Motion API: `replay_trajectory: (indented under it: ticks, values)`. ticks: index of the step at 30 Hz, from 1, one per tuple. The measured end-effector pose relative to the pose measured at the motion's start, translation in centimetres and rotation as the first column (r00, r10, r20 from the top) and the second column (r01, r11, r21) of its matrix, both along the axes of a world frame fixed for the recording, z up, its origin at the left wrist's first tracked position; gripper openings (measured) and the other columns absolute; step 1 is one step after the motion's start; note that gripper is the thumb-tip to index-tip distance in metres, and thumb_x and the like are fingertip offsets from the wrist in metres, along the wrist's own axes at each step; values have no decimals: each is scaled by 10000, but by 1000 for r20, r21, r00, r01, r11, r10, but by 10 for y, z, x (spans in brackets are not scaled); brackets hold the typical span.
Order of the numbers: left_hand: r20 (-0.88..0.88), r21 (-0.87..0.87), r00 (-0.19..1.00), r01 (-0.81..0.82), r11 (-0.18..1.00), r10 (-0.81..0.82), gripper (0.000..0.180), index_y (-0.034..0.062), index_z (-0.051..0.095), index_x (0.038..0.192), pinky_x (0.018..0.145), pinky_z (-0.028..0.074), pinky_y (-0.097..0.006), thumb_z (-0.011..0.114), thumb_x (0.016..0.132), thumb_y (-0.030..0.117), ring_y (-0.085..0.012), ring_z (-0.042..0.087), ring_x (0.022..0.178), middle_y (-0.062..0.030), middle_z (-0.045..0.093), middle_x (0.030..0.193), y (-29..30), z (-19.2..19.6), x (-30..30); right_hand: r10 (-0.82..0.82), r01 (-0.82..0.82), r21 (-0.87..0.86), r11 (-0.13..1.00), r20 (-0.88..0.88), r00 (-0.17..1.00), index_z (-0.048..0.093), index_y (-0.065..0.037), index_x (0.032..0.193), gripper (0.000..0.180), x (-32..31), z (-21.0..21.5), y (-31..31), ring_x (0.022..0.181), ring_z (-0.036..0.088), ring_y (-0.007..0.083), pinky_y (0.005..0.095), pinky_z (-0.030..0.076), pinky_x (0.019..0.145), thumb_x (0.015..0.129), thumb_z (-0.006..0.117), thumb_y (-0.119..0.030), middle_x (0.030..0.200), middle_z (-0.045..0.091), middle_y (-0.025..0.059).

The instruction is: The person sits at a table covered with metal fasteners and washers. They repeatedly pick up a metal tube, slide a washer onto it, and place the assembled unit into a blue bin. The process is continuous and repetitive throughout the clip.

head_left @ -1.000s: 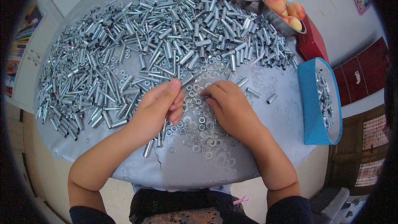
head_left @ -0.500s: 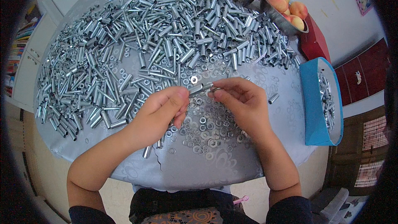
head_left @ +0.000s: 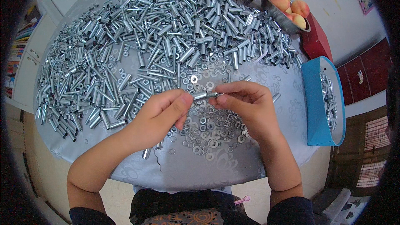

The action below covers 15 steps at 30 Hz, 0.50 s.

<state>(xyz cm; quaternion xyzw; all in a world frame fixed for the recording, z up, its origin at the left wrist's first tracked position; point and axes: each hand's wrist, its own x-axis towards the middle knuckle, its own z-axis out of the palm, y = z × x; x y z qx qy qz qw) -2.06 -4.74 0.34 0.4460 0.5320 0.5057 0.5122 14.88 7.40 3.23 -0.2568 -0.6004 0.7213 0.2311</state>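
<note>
My left hand [head_left: 160,114] and my right hand [head_left: 246,104] meet above the table, both pinching one small metal sleeve with a bolt [head_left: 205,96] held level between the fingertips. Under the hands lies a patch of loose flat washers [head_left: 210,131]. A large spread of short silver metal tubes [head_left: 158,46] covers the far and left part of the round table [head_left: 196,171], which has a pale patterned cloth.
A blue box [head_left: 323,100] with several metal parts stands at the right edge. Two metal bowls sit at the back, one with peaches [head_left: 289,6]. A red box [head_left: 314,37] is behind the blue one. Shelves with books stand at far left.
Both hands have lifted off the washers and come together. A metal sleeve with a bolt is now held between their fingertips.
</note>
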Motion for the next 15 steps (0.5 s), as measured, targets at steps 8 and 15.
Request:
replay_trajectory:
  ticks: [8,15]
  values:
    - [-8,10,1000,28,1000,-28,361,59,494,737,542,350,-213,396,959,327,-55,413,567,18,464,601,-2,2,0,3,-2,-36,999,40,999,619,79,979,201,1,4,-1,808,653,227,299,542,736,784,617,33,925,646,162]
    - [-31,27,999,33,999,-32,360,62,492,732,519,336,-212,412,955,333,-48,405,559,25,454,596,-4,2,-1,82,-76,-121,990,39,996,629,49,1017,218,5,4,3,838,639,177,263,511,761,814,625,-29,926,655,116]
